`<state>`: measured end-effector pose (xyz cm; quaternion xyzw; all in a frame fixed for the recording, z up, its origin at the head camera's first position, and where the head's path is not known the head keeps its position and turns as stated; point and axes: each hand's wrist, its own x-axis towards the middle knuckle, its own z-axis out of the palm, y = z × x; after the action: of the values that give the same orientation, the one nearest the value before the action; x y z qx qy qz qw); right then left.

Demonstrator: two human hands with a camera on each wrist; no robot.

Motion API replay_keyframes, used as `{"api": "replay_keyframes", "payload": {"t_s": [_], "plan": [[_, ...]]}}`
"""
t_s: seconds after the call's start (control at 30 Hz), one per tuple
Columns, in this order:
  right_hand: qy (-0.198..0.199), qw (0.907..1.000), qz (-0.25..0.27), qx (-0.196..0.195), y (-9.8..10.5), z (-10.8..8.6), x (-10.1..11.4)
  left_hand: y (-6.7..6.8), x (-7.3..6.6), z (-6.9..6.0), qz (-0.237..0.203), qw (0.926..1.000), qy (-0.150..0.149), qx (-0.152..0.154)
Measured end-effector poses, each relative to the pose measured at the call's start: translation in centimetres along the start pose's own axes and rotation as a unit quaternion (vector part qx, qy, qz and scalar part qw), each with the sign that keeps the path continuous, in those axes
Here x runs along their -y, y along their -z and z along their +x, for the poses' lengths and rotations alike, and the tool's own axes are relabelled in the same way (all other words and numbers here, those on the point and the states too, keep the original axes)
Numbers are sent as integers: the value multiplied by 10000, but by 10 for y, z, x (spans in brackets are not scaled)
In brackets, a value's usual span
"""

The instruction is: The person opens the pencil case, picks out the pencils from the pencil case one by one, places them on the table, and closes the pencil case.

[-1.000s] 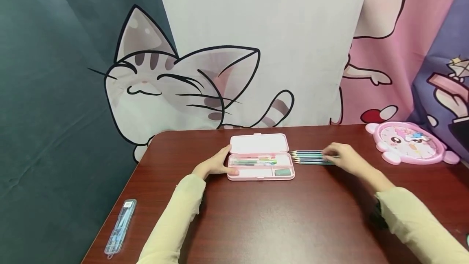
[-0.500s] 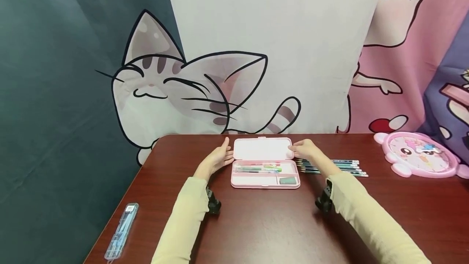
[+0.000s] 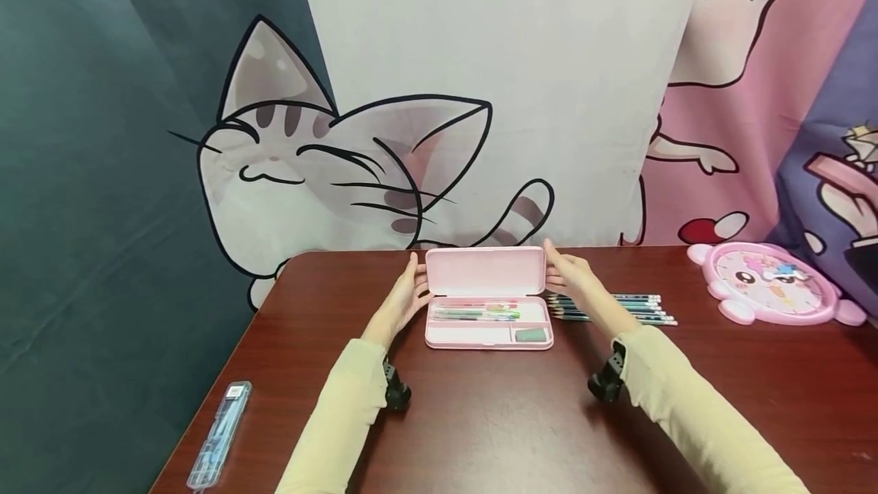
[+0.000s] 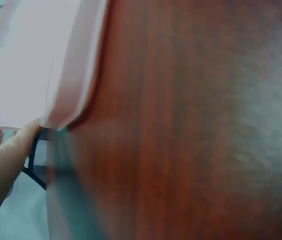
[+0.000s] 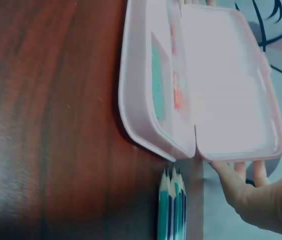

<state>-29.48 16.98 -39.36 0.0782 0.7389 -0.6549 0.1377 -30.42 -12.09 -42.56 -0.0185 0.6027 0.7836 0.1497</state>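
A pink pencil case (image 3: 473, 337) lies on the table with its hinged lid (image 3: 485, 271) raised at the back. My left hand (image 3: 403, 297) touches the lid's left edge, fingers fairly straight. At the lid's right edge is my right hand (image 3: 576, 280); in the right wrist view its extended fingers (image 5: 260, 172) meet the lid's side. Inside the case, several pens (image 3: 476, 312) fill the rear compartment. A grey-green block like an eraser (image 3: 530, 335) sits in the front right one. Several green pencils (image 3: 638, 309) lie beside the case, partly hidden behind my right forearm.
A pink cartoon-faced clock (image 3: 771, 280) rests at the back right of the brown table (image 3: 507, 433). Near the left edge lies a narrow clear blue case (image 3: 219, 437). Printed cloth (image 3: 583, 97) hangs behind the table.
My right hand has left the pencils for the lid's right edge. My left hand has shifted from the case's base to the lid. The lid has tilted up from lying back.
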Motion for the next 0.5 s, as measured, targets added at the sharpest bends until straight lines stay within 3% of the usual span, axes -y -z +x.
{"api": "replay_keyframes", "payload": {"t_s": [0.1,0.2,0.27,0.33,0.4,0.43,0.5], "plan": [[115,9998,-46,-167,-1,-4,-2,1,3,-1,127,9996,-222,91],[340,9994,-101,-63,1,-5,-7,4,3,-4,513,9977,-267,361],[642,9968,-438,202,6,-6,-12,7,1,-7,896,9937,-189,648],[1034,9874,-1084,520,11,-7,-19,11,-1,-12,1391,9850,-50,1016],[1447,9650,-2048,764,17,-11,-27,15,-2,-18,2295,9652,-7,1255],[1636,9508,-2490,851,19,-13,-30,17,-2,-21,2821,9500,-2,1339],[1984,9161,-3349,962,20,-16,-37,20,-2,-26,3862,9102,-107,1494]]}}
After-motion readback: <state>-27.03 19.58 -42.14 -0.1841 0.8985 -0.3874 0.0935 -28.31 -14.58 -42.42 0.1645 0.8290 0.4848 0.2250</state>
